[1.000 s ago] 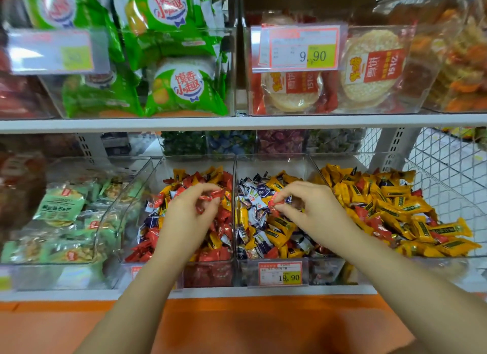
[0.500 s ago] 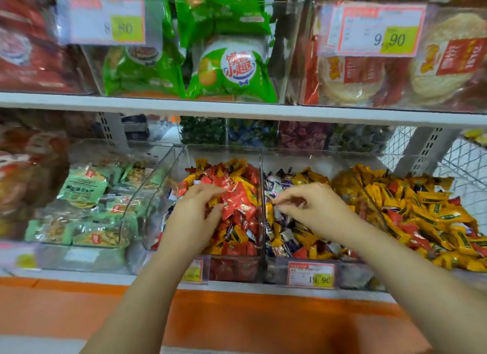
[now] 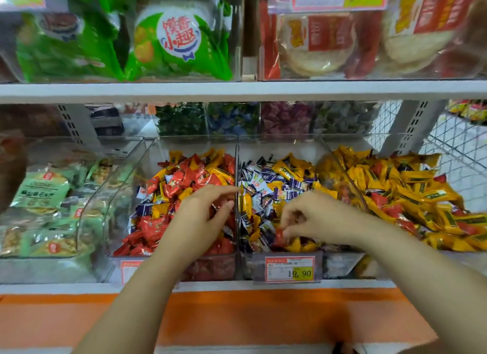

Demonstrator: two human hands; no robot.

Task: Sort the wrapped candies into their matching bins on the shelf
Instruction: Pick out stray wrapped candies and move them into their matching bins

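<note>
Pinched a crinkly red-wrapped candy [image 3: 280, 234] between thumb and fingertips of the right hand [image 3: 316, 219], low at the near side of the middle bin [image 3: 279, 145], among glossy blue-white and yellow wrappers. Held the left hand [image 3: 203, 219] with fingers curled over the heaped, mostly red shiny packets of the left bin [image 3: 118, 195]; could not tell whether that grip enclosed anything. Noted clear plastic for all bins, with one thin dividing wall [image 3: 238, 166] between those two, left fingertips just beside it. Saw long yellow pillow packs piled past the rim of the right bin [image 3: 345, 177]. Found free room only above the heaps, under the white upper shelf [image 3: 237, 91]; marked the near edge by low front walls and a price tag [image 3: 290, 269].
</note>
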